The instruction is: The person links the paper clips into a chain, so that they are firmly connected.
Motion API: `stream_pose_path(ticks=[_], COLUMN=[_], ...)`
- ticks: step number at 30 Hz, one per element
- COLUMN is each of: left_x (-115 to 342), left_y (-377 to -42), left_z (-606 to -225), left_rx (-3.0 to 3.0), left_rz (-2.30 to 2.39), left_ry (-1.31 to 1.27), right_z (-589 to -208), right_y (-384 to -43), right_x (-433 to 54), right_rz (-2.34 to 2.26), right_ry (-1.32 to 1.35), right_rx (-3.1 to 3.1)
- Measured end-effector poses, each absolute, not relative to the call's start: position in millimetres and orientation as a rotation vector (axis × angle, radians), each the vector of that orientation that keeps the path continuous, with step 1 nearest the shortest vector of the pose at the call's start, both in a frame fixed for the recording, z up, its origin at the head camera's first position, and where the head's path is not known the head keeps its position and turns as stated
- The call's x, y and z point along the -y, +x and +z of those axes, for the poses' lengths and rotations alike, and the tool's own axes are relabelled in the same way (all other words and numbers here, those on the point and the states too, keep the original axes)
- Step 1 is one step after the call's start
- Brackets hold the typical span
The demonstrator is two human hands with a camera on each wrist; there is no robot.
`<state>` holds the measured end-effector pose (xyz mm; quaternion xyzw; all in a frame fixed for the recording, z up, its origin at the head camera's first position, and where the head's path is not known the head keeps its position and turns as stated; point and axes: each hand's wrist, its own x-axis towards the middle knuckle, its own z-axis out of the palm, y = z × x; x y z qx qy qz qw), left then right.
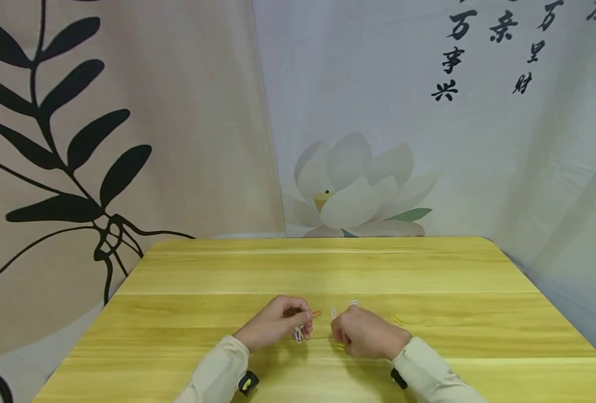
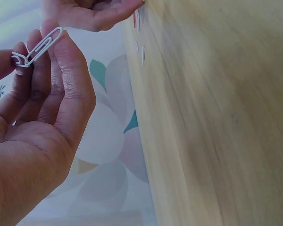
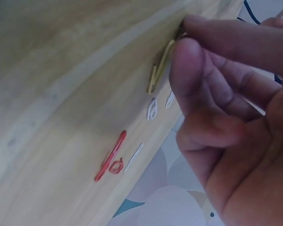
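My left hand [image 1: 278, 323] pinches linked white paper clips [image 2: 43, 46] between thumb and fingers, and one of them hangs below the fingertips in the head view. An orange paper clip [image 1: 316, 314] shows right at those fingertips. To the right, close over the table, my right hand [image 1: 367, 332] pinches a yellow paper clip [image 3: 161, 68] by one end between thumb and index finger. White paper clips [image 1: 354, 302] lie just beyond this hand, and another yellow paper clip [image 1: 397, 319] lies to its right.
The wooden table [image 1: 217, 268] reaches back to a printed curtain [image 1: 202, 112] with leaves and a lotus. In the right wrist view, a long red paper clip [image 3: 111, 155] and a small red one [image 3: 116, 165] lie on the tabletop beside a white one [image 3: 134, 157].
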<state>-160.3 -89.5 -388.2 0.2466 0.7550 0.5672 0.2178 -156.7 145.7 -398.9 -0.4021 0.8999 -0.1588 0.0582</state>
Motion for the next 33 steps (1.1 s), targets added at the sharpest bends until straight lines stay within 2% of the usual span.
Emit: stream_pose_path(ticks=[21,33], left_x=[91,89], left_y=[-163,-162], left_z=[-392,-393], left_rx=[-2.069,-2.076], left_rz=[1.557,1.552], left_ry=[0.714,0.724], right_z=[-394,-396], right_y=[-168,-170], right_x=[-141,-144], right_rz=[-0.416,-0.492], right_ry=[-1.026,-1.091], right_rx=[-2.598,-2.584])
